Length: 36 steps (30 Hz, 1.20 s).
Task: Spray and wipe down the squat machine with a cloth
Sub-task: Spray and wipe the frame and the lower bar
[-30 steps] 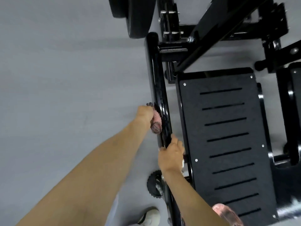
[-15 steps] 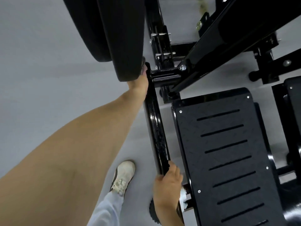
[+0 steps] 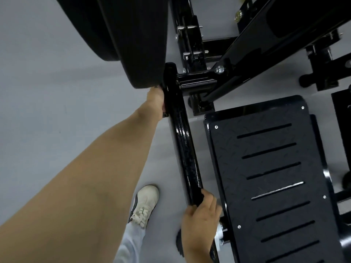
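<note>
Wiping the squat machine (image 3: 247, 54), seen from above. L hand (image 3: 156, 99) is bunched round a cloth (image 3: 164, 114), pressing it vs the far end of the black side tube (image 3: 182, 141), under a weight plate (image 3: 133, 44). Only the cloth's edge shows, by the wrist. R hand (image 3: 201, 211) grasps the tube's near end, prob. bracing the lean. Footplate (image 3: 266, 168) lies just R of it.

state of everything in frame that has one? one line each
left hand: grips cloth, pressed to bar's upper end
cloth: mostly hidden, only an edge shows below the hand
right hand: grips bar's lower end
bar: glossy, held at both ends
footplate: bare, nothing on it
weight plates: mounted, edge just above left hand
shoe: flat, left of bar
</note>
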Available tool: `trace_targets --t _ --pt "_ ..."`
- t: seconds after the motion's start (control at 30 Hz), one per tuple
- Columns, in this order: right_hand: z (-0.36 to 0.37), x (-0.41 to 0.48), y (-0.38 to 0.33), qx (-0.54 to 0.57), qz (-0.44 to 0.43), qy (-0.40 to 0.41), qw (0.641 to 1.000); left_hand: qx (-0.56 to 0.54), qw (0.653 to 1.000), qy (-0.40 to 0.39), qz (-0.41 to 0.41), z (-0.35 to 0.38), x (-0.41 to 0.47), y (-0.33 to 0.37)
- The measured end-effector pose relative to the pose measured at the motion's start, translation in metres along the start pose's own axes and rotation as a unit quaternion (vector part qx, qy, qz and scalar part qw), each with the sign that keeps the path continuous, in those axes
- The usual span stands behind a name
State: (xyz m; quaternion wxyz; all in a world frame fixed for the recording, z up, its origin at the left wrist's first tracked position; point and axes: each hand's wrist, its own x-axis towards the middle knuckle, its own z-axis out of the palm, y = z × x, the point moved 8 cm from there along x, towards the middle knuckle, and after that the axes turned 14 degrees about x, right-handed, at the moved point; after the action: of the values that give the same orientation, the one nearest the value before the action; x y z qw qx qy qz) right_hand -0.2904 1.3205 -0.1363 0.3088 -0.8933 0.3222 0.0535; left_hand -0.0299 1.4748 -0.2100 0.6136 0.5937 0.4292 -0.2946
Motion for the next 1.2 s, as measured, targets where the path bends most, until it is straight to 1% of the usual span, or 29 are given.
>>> trace_targets --t 0.07,0.13,0.27,0.33,0.47,0.6,0.7,0.8,0.87,0.97,1.03,1.13,1.2 --pt "0.0 0.002 0.003 0.001 -0.012 -0.001 1.0 0.002 1.0 0.002 -0.018 -0.001 -0.007 -0.014" --pt "0.002 0.002 0.005 -0.021 -0.043 -0.014 0.999 0.002 0.999 -0.001 -0.032 -0.002 -0.014 -0.032" --pt "0.001 -0.006 0.004 -0.073 -0.098 -0.036 0.992 -0.012 1.0 -0.014 -0.022 0.003 -0.033 -0.068" --pt "0.002 -0.008 0.005 -0.083 -0.095 -0.057 0.99 -0.011 0.999 -0.029 -0.011 0.008 -0.043 -0.087" --pt "0.004 -0.013 0.007 -0.125 -0.109 -0.107 0.98 0.031 0.999 -0.042 0.009 0.015 -0.074 -0.119" --pt "-0.002 -0.026 0.02 -0.158 -0.126 -0.122 0.972 0.049 0.998 -0.038 -0.014 0.021 -0.107 -0.162" --pt "-0.012 -0.049 0.044 -0.161 -0.124 -0.135 0.97 0.05 0.997 -0.048 -0.025 0.029 -0.132 -0.203" --pt "-0.031 -0.083 0.079 -0.157 -0.108 -0.155 0.969 0.061 0.997 -0.029 -0.027 0.034 -0.159 -0.246" --pt "-0.041 -0.105 0.101 -0.156 -0.094 -0.177 0.967 0.076 0.997 -0.008 -0.004 0.035 -0.17 -0.267" --pt "-0.057 -0.139 0.141 -0.176 -0.097 -0.213 0.956 0.1 0.995 0.014 0.02 0.042 -0.191 -0.294" --pt "-0.072 -0.159 0.169 -0.177 -0.09 -0.218 0.955 0.115 0.992 0.044 0.033 0.045 -0.211 -0.311" --pt "-0.102 -0.183 0.198 -0.167 -0.087 -0.229 0.955 0.149 0.985 0.062 0.06 0.053 -0.246 -0.346" --pt "-0.112 -0.198 0.22 -0.153 -0.062 -0.27 0.949 0.189 0.976 0.073 0.074 0.054 -0.266 -0.375"
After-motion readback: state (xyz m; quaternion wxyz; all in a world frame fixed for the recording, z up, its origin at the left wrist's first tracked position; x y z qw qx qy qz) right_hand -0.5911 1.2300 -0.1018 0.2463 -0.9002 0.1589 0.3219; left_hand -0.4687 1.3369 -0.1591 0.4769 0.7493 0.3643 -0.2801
